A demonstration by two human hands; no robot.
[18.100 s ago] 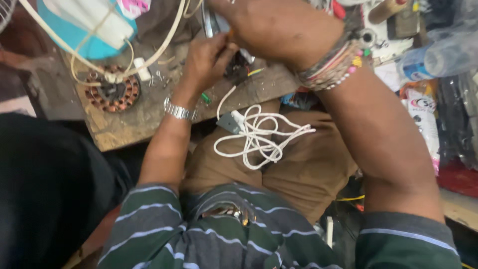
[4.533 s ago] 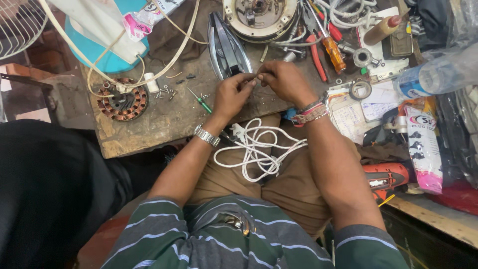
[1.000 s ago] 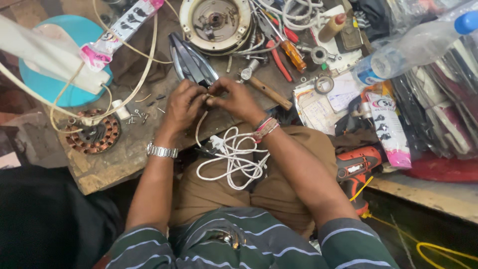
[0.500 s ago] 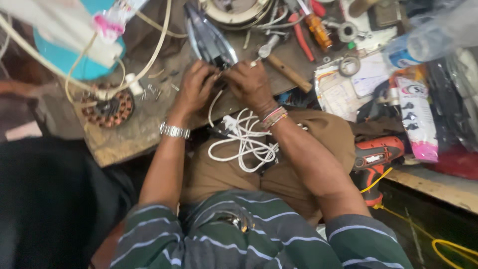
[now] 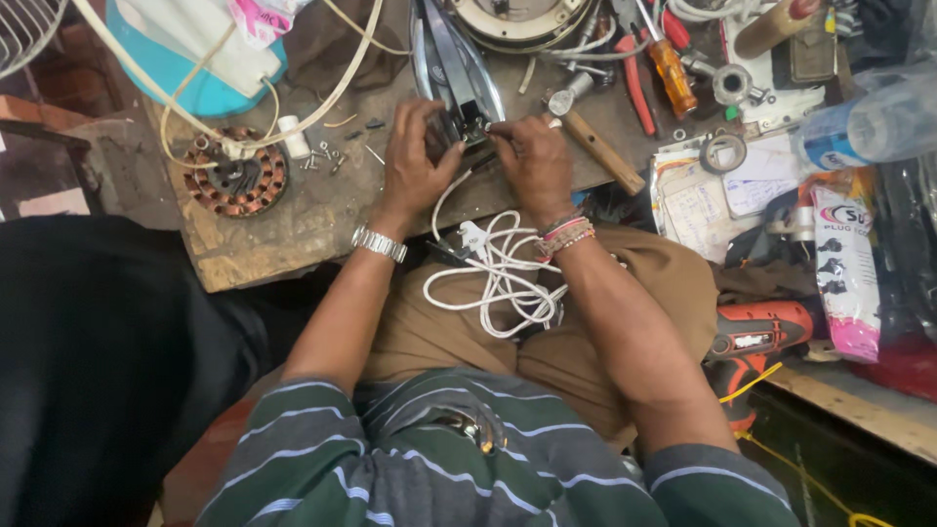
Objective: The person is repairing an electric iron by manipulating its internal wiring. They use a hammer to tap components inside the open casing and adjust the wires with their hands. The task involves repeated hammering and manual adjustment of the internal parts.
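Observation:
A clothes iron point(image 5: 451, 60) with a shiny metal sole stands on edge on the worn wooden workbench point(image 5: 293, 210). My left hand point(image 5: 415, 161) grips its rear end, with a metal watch on the wrist. My right hand point(image 5: 532, 161), with bead bracelets at the wrist, pinches a small part against the same rear end. A coiled white power cord point(image 5: 498, 278) with a plug lies on my lap and runs up to the iron.
A copper-wound motor stator point(image 5: 234, 181) and loose screws lie left of the hands. Pliers and screwdrivers point(image 5: 659, 73), a wooden-handled tool point(image 5: 595, 151), tape rolls and papers sit to the right. An orange drill point(image 5: 761, 332) rests by my right leg. A blue and white fan base point(image 5: 195, 59) stands at the back left.
The view shifted slightly. Both hands stay at the rear of the iron, and the cord remains on my lap.

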